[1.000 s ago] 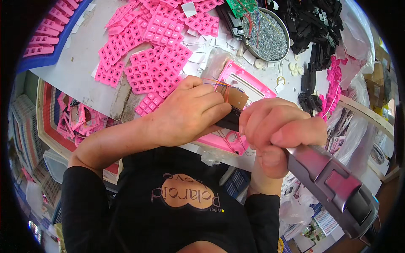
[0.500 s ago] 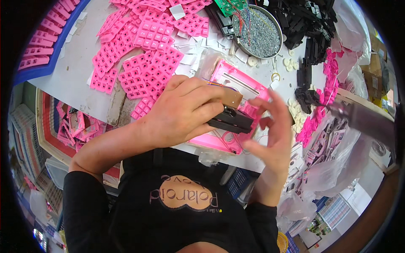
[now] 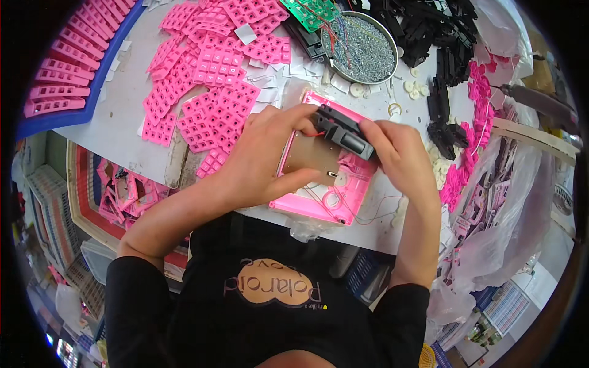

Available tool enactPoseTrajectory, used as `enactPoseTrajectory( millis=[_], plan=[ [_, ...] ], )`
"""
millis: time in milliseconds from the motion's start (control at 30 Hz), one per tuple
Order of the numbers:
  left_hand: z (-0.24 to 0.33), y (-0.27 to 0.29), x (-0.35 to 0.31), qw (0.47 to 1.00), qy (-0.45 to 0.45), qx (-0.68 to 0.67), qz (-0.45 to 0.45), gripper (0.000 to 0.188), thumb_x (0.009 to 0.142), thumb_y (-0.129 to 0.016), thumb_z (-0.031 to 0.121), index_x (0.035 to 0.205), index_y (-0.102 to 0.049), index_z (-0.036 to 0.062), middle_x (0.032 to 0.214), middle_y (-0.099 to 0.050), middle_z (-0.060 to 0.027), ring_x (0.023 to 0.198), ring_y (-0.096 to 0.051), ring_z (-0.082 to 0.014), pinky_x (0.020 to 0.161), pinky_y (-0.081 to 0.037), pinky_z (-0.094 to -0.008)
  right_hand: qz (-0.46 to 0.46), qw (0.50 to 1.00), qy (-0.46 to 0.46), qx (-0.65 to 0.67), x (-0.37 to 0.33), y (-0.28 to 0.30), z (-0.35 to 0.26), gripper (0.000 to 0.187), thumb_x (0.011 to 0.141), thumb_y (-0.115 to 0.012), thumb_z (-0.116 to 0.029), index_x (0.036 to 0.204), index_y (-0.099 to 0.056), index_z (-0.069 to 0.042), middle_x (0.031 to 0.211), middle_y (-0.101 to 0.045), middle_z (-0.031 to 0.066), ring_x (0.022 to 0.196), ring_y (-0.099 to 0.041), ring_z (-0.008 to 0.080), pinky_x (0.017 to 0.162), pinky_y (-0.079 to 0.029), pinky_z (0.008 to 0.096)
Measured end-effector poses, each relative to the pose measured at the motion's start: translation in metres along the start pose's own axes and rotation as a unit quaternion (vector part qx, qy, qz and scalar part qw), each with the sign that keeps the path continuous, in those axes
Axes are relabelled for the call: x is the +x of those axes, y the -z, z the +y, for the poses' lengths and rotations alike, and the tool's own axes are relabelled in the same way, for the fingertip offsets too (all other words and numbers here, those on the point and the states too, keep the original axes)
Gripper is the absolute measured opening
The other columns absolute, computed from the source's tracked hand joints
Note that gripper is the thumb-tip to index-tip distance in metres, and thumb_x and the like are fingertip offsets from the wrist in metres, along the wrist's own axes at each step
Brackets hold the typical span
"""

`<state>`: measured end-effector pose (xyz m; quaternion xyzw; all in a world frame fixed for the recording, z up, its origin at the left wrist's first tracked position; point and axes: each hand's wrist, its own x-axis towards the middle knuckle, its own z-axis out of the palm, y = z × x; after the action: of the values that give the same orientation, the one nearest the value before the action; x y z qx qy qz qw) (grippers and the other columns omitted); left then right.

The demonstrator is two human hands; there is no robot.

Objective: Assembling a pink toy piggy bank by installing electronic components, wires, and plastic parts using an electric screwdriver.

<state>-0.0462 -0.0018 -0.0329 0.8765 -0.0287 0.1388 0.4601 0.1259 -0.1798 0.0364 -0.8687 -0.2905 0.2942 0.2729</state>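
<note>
A long black plastic part (image 3: 346,134) is held between my two hands, slanting over an open pink housing (image 3: 307,210). My left hand (image 3: 261,150) has its fingers on the part's upper left end, with its thumb over a brown circuit board (image 3: 304,161). That board lies in the housing, and a small metal piece shows near its lower right corner. My right hand (image 3: 402,153) pinches the other end of the black part, its fingertips partly hidden. Thin red wires (image 3: 374,211) run out of the housing's lower right corner.
Pink keypads (image 3: 221,116) are heaped left of the housing. Beyond it stand a round metal bowl of screws (image 3: 368,52) and green circuit boards (image 3: 310,12). Black plastic parts (image 3: 445,110) lie at the right, below a grey pen-shaped tool (image 3: 543,101). A blue crate (image 3: 92,98) is far left.
The brown board has gone from tilted up to lying in the housing. The black part has turned and moved up. My right hand has come from apart onto the black part's right end.
</note>
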Motion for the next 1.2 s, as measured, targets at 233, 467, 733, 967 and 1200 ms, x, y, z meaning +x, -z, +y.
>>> enactPoseTrajectory(
  millis=[233,467,733,967,1200],
  plan=[
    [0.013,-0.001,0.01,0.988,0.0,0.149,-0.037,0.084,0.079,-0.078,0.034,0.147,-0.043,-0.0007,0.118,-0.058,-0.0151,0.103,-0.052,-0.0331,0.092,-0.038,-0.0448,0.138,0.986,0.072,-0.063,-0.006,-0.003,-0.004,0.04,0.087,-0.075,-0.03,0.108,-0.066,0.002,0.079,-0.07,0.0142,0.072,-0.067,0.0309,0.066,-0.053,0.0397],
    [0.011,-0.005,0.007,0.989,-0.023,0.147,-0.005,0.087,0.078,-0.079,0.031,0.149,-0.04,-0.0006,0.119,-0.056,-0.0164,0.104,-0.052,-0.0341,0.093,-0.038,-0.0455,0.104,0.953,0.257,-0.12,-0.03,-0.017,-0.001,0.045,0.071,-0.079,-0.012,0.112,-0.065,-0.002,0.111,-0.066,0.0129,0.097,-0.063,0.0311,0.084,-0.053,0.0392],
    [0.007,-0.006,0.004,0.996,-0.015,0.09,0.012,0.08,0.08,-0.076,0.023,0.147,-0.04,-0.0007,0.123,-0.057,-0.0192,0.108,-0.052,-0.037,0.094,-0.039,-0.0466,0.205,0.913,0.296,-0.191,-0.024,-0.025,0.009,0.044,0.066,-0.076,0.002,0.108,-0.065,-0.003,0.114,-0.066,0.0112,0.099,-0.061,0.0314,0.082,-0.052,0.0398],
    [0.01,-0.004,0.006,0.991,-0.021,0.132,-0.002,0.076,0.079,-0.076,0.022,0.145,-0.045,0.0003,0.124,-0.056,-0.018,0.108,-0.053,-0.0358,0.093,-0.04,-0.0457,0.199,0.893,0.325,-0.241,-0.023,-0.027,0.013,0.045,0.067,-0.074,0.003,0.11,-0.066,-0.002,0.115,-0.069,0.0112,0.104,-0.063,0.0314,0.083,-0.053,0.0397],
    [0.03,0.006,0.016,0.971,-0.001,0.232,-0.054,0.068,0.076,-0.078,0.024,0.138,-0.056,0.0069,0.123,-0.056,-0.0154,0.11,-0.054,-0.033,0.092,-0.041,-0.0446,0.099,0.948,0.248,-0.173,-0.011,-0.008,0.013,0.042,0.07,-0.073,0.002,0.112,-0.068,0.0,0.116,-0.071,0.0096,0.104,-0.063,0.0318,0.087,-0.054,0.0403]
  ],
)
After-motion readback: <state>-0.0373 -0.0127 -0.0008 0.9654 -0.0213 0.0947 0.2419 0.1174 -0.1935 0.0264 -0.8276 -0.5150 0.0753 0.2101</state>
